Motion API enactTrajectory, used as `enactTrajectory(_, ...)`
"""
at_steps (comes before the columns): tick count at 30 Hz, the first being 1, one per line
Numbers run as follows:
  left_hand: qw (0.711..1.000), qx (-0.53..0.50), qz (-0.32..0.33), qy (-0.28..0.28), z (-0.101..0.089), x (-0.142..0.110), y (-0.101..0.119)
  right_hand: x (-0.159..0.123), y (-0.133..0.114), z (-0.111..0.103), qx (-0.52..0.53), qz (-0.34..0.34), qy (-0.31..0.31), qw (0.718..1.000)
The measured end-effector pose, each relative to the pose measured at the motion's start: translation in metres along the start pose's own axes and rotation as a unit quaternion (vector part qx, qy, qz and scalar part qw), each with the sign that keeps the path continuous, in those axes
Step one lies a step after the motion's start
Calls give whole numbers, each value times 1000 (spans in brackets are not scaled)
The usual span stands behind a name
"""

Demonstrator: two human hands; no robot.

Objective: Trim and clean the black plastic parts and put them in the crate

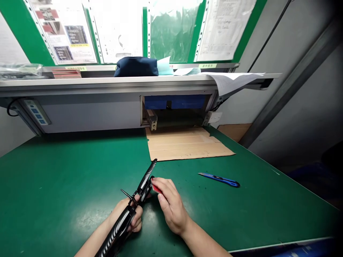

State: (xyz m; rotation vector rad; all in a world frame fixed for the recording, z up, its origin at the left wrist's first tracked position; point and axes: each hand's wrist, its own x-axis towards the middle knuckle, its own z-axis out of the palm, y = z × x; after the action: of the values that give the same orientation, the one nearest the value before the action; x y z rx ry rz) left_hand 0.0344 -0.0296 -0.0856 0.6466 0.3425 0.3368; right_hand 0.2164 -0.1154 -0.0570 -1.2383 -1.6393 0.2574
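Note:
My left hand point(128, 217) is closed round a long black corrugated tube point(125, 218) with white stripes, held slanting up over the green table point(53, 185). A thin black tie point(125, 193) sticks out from the tube near my fingers. My right hand point(170, 204) is closed on a small red tool point(156, 189), whose tip touches the tube near its upper end point(150, 171).
A blue utility knife point(219, 179) lies on the table to the right. A flat sheet of cardboard point(184, 144) lies further back. A raised shelf point(107, 82) carries a dark blue pouch point(136, 66), papers and red booklets. A power strip point(36, 111) hangs at the left.

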Motion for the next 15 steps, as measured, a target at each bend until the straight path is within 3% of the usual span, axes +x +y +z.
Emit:
enactTrajectory(3,1000,2,5,13,2,-2,-1,0,-4,0,24,-21,-27,999)
enactTrajectory(8,999,-3,17,35,9,-7,1,-1,-3,-2,93,5,-39,995)
enactTrajectory(13,999,4,6,41,6,-3,0,-2,2,-6,160,43,38,986)
enactTrajectory(15,999,10,9,42,4,-1,-1,-1,2,-5,165,46,31,985)
